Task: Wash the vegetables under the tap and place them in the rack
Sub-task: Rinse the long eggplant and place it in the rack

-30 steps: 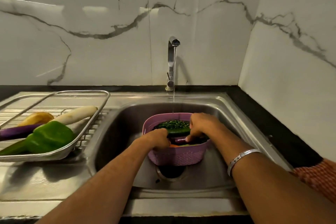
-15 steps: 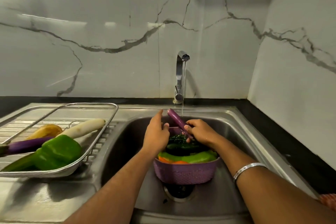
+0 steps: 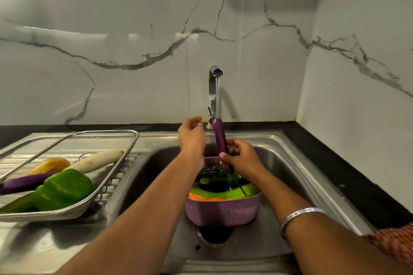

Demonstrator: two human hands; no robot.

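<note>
Nearest the camera: two bare forearms reaching forward over the sink (image 3: pixel 312 176), silver bangle (image 3: pixel 300 213) on the right wrist

In the basin, above the drain: purple perforated basket (image 3: pixel 223 212), holding an orange vegetable (image 3: pixel 201 197), a light green vegetable (image 3: pixel 250 190) and dark green vegetables (image 3: pixel 214 177) stacked on top

Left of the basin, on the drainboard: wire rack (image 3: pixel 107 136) containing a green bell pepper (image 3: pixel 64 187), a purple eggplant (image 3: pixel 24 183), a white radish (image 3: pixel 98 159) and a yellowish vegetable (image 3: pixel 50 164)

Above the basket's far rim: right hand (image 3: pixel 241 158), fingers curled and grasping the lower end of a long purple eggplant (image 3: pixel 220 137), held nearly upright with its top tilted slightly left

Just left of that eggplant's upper end: left hand (image 3: pixel 192 136), fingers loosely bent and released, holding nothing, fingertips close to the eggplant; contact not determinable

Behind, at the back edge of the sink: chrome tap (image 3: pixel 214 91), running, thin stream falling onto the top of the held eggplant

Farthest: white marble wall (image 3: pixel 111 51) with grey veins
</note>
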